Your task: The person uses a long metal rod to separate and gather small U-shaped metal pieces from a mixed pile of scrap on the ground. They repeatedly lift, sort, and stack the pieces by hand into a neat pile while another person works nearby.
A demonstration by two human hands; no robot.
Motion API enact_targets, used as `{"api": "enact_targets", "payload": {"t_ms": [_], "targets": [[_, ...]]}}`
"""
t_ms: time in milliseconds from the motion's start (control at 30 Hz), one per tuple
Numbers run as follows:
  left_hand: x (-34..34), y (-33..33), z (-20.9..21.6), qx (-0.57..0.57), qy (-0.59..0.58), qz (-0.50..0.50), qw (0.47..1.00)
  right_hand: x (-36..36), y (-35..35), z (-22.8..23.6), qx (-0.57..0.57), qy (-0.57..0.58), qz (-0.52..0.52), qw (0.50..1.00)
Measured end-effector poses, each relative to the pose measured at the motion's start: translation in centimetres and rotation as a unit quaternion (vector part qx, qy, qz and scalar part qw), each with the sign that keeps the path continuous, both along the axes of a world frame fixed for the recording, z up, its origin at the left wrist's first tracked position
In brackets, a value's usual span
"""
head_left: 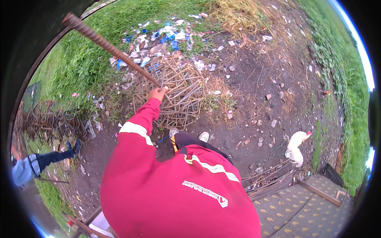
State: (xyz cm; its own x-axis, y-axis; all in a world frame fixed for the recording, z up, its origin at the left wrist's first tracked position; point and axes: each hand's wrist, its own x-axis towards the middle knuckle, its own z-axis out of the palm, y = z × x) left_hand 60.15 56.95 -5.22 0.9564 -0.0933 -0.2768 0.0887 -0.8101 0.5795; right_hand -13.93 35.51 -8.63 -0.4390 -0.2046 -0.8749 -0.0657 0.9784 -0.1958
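Note:
My left hand (158, 94) reaches out ahead, its fingers closed at the lower end of a long, thick, rusty ribbed steel rod (113, 49). That rod slants up toward the upper left. Just beyond and beneath the hand lies a heap of bent steel bar loops (180, 97), tangled together on the ground before my feet. Whether the rod's lower end carries on below my fist is hidden. My right hand is out of view, behind or beside my red sleeve and jacket.
A person in dark trousers (53, 158) stands at the left, near another pile of bent bars (51, 123). Litter (170, 35) lies past the heap. To the right are a white hen (297, 146), long thin rods (270, 180) and a patterned sheet (305, 210). Stones dot the dirt.

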Motion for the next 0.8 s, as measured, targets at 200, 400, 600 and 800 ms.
{"api": "enact_targets", "payload": {"t_ms": [200, 400, 600, 800], "targets": [[-3.2, 0.7, 9.6, -0.103, -0.15, 0.097, 0.979, 4.3, -6.2, -2.0, -0.037, -0.021, 0.041, 0.998], [-4.7, 3.4, 24.8, -0.2, -0.277, 0.122, 0.932, 11.5, -14.5, -4.0, -0.126, -0.029, 0.068, 0.989], [-10.0, 6.8, 45.2, -0.242, -0.487, 0.189, 0.817, 25.2, -20.7, 3.4, -0.324, -0.22, 0.092, 0.915], [-13.1, 1.4, 55.1, -0.25, -0.745, 0.039, 0.617, 35.5, -18.5, 17.3, -0.363, -0.553, -0.002, 0.75]]}}
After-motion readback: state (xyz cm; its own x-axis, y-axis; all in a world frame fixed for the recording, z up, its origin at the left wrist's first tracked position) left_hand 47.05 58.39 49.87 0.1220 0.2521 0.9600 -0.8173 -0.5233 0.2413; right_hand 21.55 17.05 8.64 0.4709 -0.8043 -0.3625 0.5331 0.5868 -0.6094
